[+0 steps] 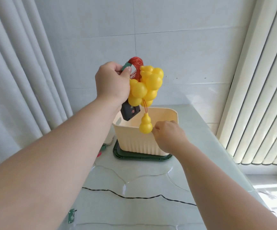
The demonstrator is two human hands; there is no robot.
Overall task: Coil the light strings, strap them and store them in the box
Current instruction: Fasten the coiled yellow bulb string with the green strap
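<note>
1. The left hand (112, 82) holds the coiled light string (148, 83) over the box (134, 140), fingers curled round its green strap (126, 65), likely to lower it in
2. The right hand (169, 135) touches the one dangling gourd (145, 124) with curled fingers, probably steadying it; whether they pinch it I cannot tell
3. One box, one bundle; a black wire (134, 197) lies uncoiled on the tabletop (200, 146)

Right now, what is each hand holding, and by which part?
The left hand grips the gourd light bundle at its top, by the green strap. The right hand touches the dangling gourd low down; a pinch cannot be told.
</note>
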